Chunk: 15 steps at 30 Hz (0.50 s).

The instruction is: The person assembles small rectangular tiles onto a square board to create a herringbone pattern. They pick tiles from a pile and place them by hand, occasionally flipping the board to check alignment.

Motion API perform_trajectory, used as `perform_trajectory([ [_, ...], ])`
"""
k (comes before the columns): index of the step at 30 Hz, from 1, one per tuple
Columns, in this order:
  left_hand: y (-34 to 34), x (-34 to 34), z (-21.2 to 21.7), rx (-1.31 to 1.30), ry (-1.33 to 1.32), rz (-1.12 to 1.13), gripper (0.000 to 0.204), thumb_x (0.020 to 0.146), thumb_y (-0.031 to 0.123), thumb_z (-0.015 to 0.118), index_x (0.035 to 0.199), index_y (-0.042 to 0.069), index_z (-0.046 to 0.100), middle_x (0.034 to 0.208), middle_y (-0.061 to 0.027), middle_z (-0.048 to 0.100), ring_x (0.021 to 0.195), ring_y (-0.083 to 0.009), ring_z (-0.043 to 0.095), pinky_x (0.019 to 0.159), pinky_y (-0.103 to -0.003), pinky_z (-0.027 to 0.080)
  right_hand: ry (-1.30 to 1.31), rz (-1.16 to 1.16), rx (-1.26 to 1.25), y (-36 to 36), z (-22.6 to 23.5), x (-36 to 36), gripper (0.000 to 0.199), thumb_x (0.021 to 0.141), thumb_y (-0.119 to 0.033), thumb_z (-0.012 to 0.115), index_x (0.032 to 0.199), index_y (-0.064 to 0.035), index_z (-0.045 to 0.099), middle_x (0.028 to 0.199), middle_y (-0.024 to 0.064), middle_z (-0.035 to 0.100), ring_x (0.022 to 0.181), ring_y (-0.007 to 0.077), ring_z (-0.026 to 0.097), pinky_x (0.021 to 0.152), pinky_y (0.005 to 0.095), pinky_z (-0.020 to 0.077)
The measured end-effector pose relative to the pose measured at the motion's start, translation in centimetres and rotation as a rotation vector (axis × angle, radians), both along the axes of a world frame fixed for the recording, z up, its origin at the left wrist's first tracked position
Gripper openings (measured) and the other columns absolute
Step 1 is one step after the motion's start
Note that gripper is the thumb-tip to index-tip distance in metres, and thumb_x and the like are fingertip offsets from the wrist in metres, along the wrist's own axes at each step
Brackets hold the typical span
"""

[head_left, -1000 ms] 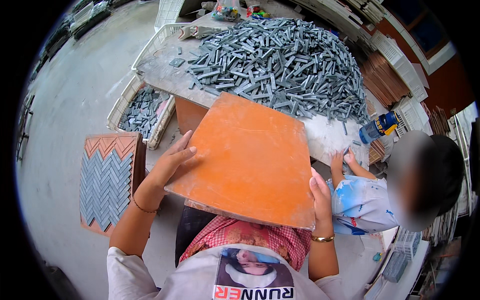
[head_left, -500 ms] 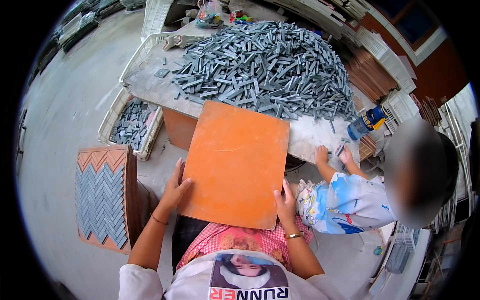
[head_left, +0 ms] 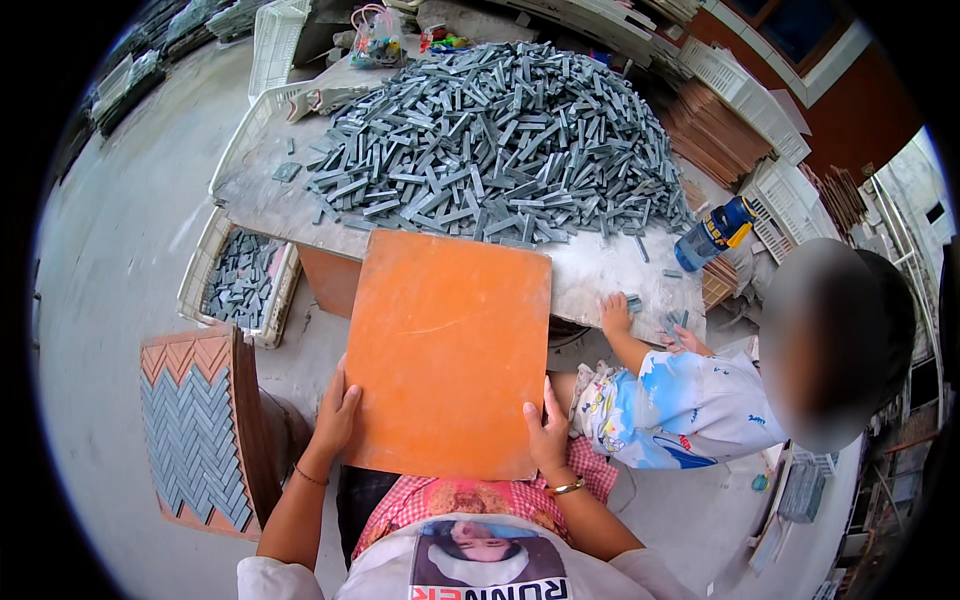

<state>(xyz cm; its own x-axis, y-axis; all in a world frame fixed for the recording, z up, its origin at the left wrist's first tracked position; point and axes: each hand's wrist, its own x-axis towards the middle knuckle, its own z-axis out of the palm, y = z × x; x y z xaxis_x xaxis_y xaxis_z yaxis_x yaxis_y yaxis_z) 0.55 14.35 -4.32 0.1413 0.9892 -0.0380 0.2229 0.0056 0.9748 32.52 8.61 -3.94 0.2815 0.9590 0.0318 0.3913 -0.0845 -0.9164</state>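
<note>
A flat rectangular orange board (head_left: 445, 350) lies between my two hands, its near edge over my lap and its far edge against the front of the worktable (head_left: 585, 285). My left hand (head_left: 338, 408) grips the board's left edge near the close corner. On the opposite edge, my right hand (head_left: 546, 430) holds it with the thumb on top. Fingers of both hands are partly hidden under the board. Beyond it, a big heap of narrow grey stone strips (head_left: 500, 140) covers much of the worktable.
At right another person's hands (head_left: 617, 318) handle small grey strips on the table corner, near a blue bottle (head_left: 714, 234). To my left stands a stack of brown boards with a grey herringbone panel (head_left: 195, 445) on top. A white crate (head_left: 288, 290) holds grey pieces.
The whole view has shifted a little, and the board sits slightly closer to me, still in both hands. The other person's hands have shifted among the small strips.
</note>
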Motion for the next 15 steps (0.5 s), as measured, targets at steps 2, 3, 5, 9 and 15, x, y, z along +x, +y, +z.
perform_trajectory([
  [2,0.1,0.1,0.1,-0.016,-0.021,0.007,0.053,0.088,0.004,0.040,0.137,-0.004,0.022,0.140,-0.0153,0.030,0.133,-0.0230,0.024,0.107,-0.031,0.017,0.025,0.002,0.013,0.1,-0.1,0.1,0.055,0.085,-0.016,0.055,0.132,0.0042,0.034,0.130,0.0214,0.044,0.121,0.0254,0.043,0.099,0.0329,0.0340],
  [3,0.2,0.2,0.4,-0.024,-0.018,0.012,0.053,0.088,0.004,0.040,0.137,-0.004,0.022,0.140,-0.0155,0.030,0.133,-0.0231,0.024,0.107,-0.031,0.017,0.034,0.004,0.026,0.1,-0.2,0.1,0.055,0.085,-0.016,0.055,0.132,0.0047,0.035,0.131,0.0218,0.043,0.122,0.0255,0.041,0.099,0.0331,0.0330],
  [5,0.5,0.1,1.5,-0.055,-0.033,0.019,0.055,0.087,0.006,0.043,0.137,-0.004,0.022,0.140,-0.0157,0.030,0.133,-0.0233,0.023,0.108,-0.031,0.017,0.035,0.010,0.077,0.2,-0.4,0.4,0.055,0.085,-0.016,0.056,0.131,0.0063,0.035,0.134,0.0224,0.040,0.125,0.0259,0.038,0.101,0.0335,0.0307],
  [9,0.0,-0.1,8.4,-0.276,-0.429,-0.029,0.063,0.083,0.013,0.052,0.137,-0.004,0.024,0.141,-0.0164,0.029,0.132,-0.0237,0.026,0.107,-0.031,0.018,0.386,0.102,0.044,0.9,5.1,-0.3,0.058,0.088,-0.020,0.055,0.131,0.0114,0.031,0.134,0.0174,0.040,0.124,0.0226,0.037,0.103,0.0322,0.0262],
  [15,5.4,0.5,20.7,-0.212,-0.753,0.051,0.058,0.083,0.027,0.054,0.132,0.000,0.038,0.138,-0.0211,0.033,0.129,-0.0266,0.031,0.108,-0.036,0.019,1.061,0.148,-0.049,6.5,17.5,2.9,0.071,0.092,-0.049,0.035,0.130,0.0110,0.029,0.130,0.0192,0.043,0.118,0.0270,0.045,0.099,0.0370,0.0347],
])
